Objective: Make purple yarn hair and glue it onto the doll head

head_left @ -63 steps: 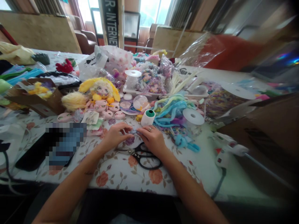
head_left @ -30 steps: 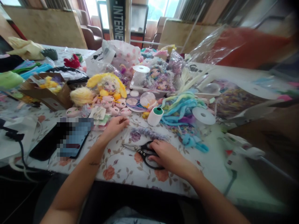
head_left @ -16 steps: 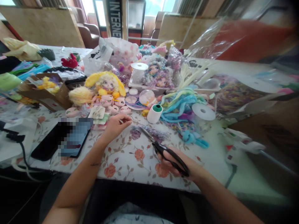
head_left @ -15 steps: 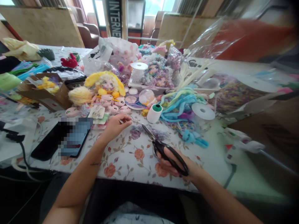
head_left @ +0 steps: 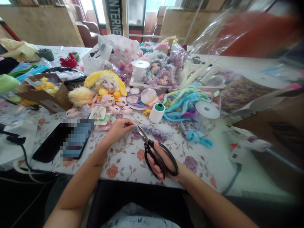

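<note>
My right hand [head_left: 158,161] grips black-handled scissors [head_left: 147,143], fingers through the loops. The blades point up and left, slightly parted, their tips close to the fingertips of my left hand [head_left: 121,128]. That left hand is closed in a pinch above the flowered cloth; what sits between thumb and finger is too small to make out. A bundle of lavender curly yarn [head_left: 158,131] lies just right of the pinch, partly behind the blades. Behind it stands a white thread cone [head_left: 156,114] with a green top.
Several doll heads [head_left: 114,109] and a yellow-eared doll [head_left: 108,83] sit beyond my left hand. Two phones [head_left: 51,144] lie at the left, near a cardboard box [head_left: 45,95]. Blue and green strips [head_left: 182,104], a white spool [head_left: 207,110] and a glue gun [head_left: 247,137] are at the right.
My right hand has brought the scissors left, up to my left fingertips, and the handles and blades have spread apart. My left hand has stayed nearly in place.
</note>
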`<state>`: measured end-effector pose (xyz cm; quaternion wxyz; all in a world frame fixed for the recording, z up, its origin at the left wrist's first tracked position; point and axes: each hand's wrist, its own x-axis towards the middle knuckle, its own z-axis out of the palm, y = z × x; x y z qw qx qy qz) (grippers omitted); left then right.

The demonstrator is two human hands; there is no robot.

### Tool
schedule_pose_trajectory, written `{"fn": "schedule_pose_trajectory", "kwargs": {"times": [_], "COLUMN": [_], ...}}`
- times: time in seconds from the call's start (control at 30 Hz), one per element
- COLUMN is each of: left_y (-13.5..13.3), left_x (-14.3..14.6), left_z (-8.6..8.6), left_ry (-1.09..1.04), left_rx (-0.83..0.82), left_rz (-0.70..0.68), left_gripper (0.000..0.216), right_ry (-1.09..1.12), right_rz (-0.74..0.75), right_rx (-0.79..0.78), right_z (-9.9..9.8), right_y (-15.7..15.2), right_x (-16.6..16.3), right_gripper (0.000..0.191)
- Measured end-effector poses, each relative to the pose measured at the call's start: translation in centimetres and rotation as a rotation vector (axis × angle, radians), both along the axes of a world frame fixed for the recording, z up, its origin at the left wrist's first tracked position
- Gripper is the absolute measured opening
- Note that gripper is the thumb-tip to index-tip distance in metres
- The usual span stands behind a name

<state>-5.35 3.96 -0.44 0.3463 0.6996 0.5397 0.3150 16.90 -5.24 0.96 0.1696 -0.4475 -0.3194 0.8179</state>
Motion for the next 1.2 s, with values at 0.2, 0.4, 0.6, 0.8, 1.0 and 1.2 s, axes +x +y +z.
{"fn": "schedule_pose_trajectory", "kwargs": {"times": [0.2,0.4,0.6,0.8,1.0,1.2], "left_y": [0.0,-0.1,-0.2,-0.3,-0.3,-0.4], "left_x": [-0.1,0.0,0.2,0.4,0.3,0.2], "left_z": [0.0,0.2,0.4,0.7,0.6,0.7], "left_ry": [-0.001,-0.028,-0.021,0.009,0.007,0.020], "left_rx": [-0.019,-0.039,-0.024,-0.028,-0.017,0.021], "left_rz": [-0.023,-0.001,-0.012,-0.013,-0.021,-0.025], "left_gripper": [0.018,0.022,0.021,0.018,0.017,0.016], "right_ry": [-0.045,-0.109,-0.115,-0.058,-0.075,-0.102], "right_rz": [0.011,-0.008,-0.016,-0.008,-0.008,-0.010], "right_rx": [-0.049,-0.082,-0.084,-0.067,-0.051,-0.052], "right_z": [-0.2,0.1,0.1,-0.3,-0.3,-0.3], "right_y": [0.3,0.4,0.3,0.1,0.1,0.1], "right_x": [-0.5,-0.9,-1.0,-1.0,-1.1,-1.3], "right_gripper": [0.069,0.068,0.066,0.067,0.067,0.069]}}
